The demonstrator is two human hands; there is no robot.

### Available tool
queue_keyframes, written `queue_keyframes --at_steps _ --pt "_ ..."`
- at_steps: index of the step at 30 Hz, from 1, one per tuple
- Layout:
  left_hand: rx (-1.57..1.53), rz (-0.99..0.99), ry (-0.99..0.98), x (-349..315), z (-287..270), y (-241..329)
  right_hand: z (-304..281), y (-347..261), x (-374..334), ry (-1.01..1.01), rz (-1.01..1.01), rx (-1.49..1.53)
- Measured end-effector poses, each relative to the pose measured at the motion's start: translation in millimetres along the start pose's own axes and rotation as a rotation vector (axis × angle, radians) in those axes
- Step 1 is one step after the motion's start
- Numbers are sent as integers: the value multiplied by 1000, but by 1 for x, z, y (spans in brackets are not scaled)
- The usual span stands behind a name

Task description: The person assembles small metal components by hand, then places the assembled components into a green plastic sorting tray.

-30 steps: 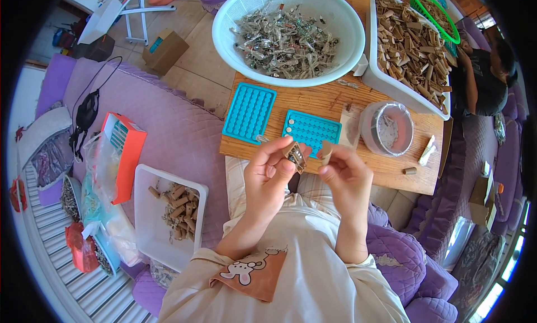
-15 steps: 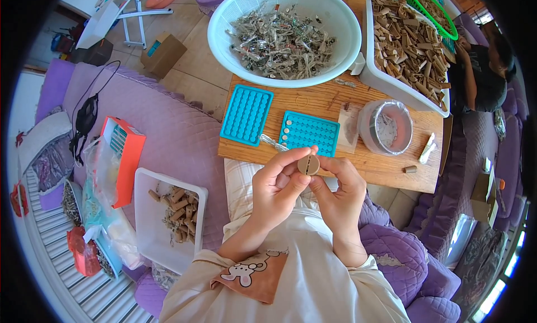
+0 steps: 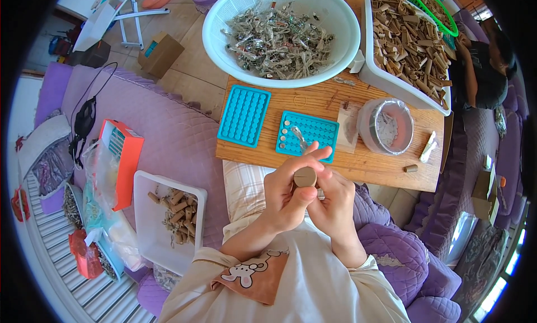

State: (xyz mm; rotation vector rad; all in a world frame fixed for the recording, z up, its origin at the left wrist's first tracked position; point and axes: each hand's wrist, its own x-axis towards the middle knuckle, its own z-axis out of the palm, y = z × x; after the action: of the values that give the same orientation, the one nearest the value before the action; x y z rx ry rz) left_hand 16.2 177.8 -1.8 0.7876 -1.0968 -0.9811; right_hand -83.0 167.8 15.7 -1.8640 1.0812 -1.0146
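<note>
A short brown cylinder (image 3: 305, 177), its round end facing up with a thin slit, sits between the fingertips of my left hand (image 3: 282, 194). The left thumb presses its near edge. Closed in against it from the other side is my right hand (image 3: 334, 203), whose fingertips are partly hidden behind the cylinder and left fingers. A clear, crinkled plastic strip (image 3: 300, 135) shows just beyond my fingers, over a blue tray of round cups (image 3: 313, 127); whether it hangs from the cylinder I cannot tell. Several small round pieces lie in that tray's left column.
A second blue tray (image 3: 244, 116) lies alongside. Behind stand a pale basin (image 3: 212, 43) of plastic-wrapped pieces and a white bin (image 3: 366, 71) of brown half-cylinders. Right are a lined tub (image 3: 366, 127) and a loose cylinder (image 3: 411, 168). A white tray (image 3: 146, 233) holds more cylinders; a person (image 3: 481, 71) sits far right.
The cylinder has turned in my fingers, its slit now lying crosswise, and my hands have closed in and come slightly nearer. The plastic strip has shifted right, over the blue tray.
</note>
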Motion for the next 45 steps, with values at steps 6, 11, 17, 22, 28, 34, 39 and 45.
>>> queue_keyframes --at_steps 6,11,17,22,28,34,39,45 --pt "-319 -162 25 0 1 -5 4 2 5 48 52 38" --pt "-518 -339 -37 -1 -9 -16 -3 7 6 -39 126 55" --pt "-552 -409 -185 4 -5 -15 -11 15 1 -16 195 182" --pt "-633 -410 -162 1 -5 -21 -12 16 -3 -16 249 242" --pt "-654 -410 -29 -3 -8 -23 -46 27 11 -239 212 214" --pt "-729 -372 44 1 -21 -23 -122 86 36 131 409 -503" --pt "-587 -436 53 -2 -17 -23 -129 120 45 -155 480 -977" --pt "-547 -451 69 -2 -19 -25 -117 137 50 -232 373 -1078"
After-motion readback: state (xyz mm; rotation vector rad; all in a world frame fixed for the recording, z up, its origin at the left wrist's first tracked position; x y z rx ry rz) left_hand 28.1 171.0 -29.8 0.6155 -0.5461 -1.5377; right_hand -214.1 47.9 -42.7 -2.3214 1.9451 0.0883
